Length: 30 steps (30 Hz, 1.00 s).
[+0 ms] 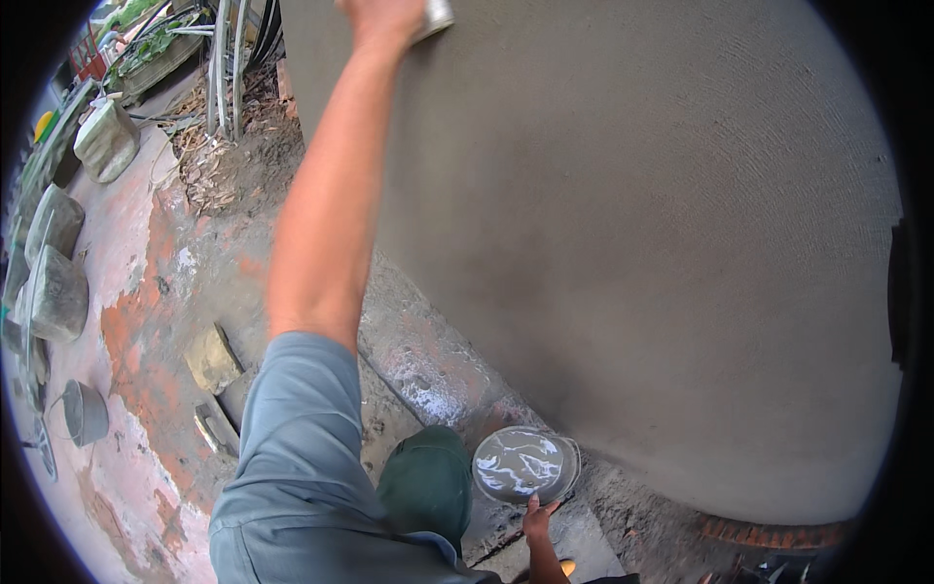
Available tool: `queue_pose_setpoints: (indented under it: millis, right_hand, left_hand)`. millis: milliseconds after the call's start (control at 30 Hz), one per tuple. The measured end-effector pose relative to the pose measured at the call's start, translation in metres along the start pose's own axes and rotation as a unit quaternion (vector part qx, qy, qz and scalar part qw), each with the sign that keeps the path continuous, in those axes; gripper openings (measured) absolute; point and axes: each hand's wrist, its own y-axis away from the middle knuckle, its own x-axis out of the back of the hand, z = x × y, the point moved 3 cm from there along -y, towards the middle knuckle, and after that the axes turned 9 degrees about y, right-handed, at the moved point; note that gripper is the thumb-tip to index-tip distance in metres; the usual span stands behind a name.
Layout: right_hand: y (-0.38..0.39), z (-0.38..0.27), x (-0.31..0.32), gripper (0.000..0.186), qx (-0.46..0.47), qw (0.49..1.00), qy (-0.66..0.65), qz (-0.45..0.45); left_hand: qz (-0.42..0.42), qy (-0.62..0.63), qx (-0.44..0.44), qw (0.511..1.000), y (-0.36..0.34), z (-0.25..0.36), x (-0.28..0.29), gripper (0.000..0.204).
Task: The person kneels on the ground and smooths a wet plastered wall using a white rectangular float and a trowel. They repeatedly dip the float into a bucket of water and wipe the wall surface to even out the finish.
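My left arm reaches up along a wide wall of smooth, damp-looking grey plaster (623,253). At the top edge my left hand (375,18) is closed on a pale-edged tool (437,18) held against the plaster; the frame cuts off most of it, so its kind is unclear. Low down, my right hand (538,519) grips the near rim of a round bucket (516,466), with a fingertip over the edge. Greyish liquid with bright reflections fills this bucket. Beside it shows my knee in dark green trousers (428,482).
A float with a handle (214,430) and a yellowish board (213,358) lie on the stained floor at left. Farther left stand a grey bucket (86,413) and several pale sacks (58,294). Pipes (226,68) and dry debris are near the wall's far edge. Bricks (769,532) line its base.
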Motion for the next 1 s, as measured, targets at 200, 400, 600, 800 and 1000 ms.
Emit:
queue_pose_setpoints:
  millis: [200, 400, 600, 800, 1000]
  right_hand:
    - [0.004, -0.007, 0.003, 0.095, -0.004, 0.998, -0.057, -0.016]
    - [0.004, -0.010, 0.002, 0.094, 0.037, 0.996, -0.081, -0.010]
    - [0.003, -0.003, -0.002, 0.092, 0.041, 0.996, -0.079, -0.008]
    - [0.007, -0.008, 0.000, 0.093, 0.029, 0.998, -0.045, 0.019]
    - [0.014, -0.016, 0.008, 0.090, 0.043, 0.998, -0.055, 0.011]
  left_hand:
    - [0.060, -0.087, -0.154, 0.982, 0.172, 0.006, -0.021, 0.071]
    - [0.108, 0.049, 0.281, 0.952, 0.139, -0.103, 0.022, 0.072]
    - [0.067, -0.002, -0.059, 0.996, 0.069, 0.012, -0.018, 0.060]
    - [0.077, -0.046, 0.110, 0.990, 0.244, -0.078, 0.000, 0.067]
    - [0.137, 0.106, 0.335, 0.926, 0.264, -0.106, 0.012, 0.065]
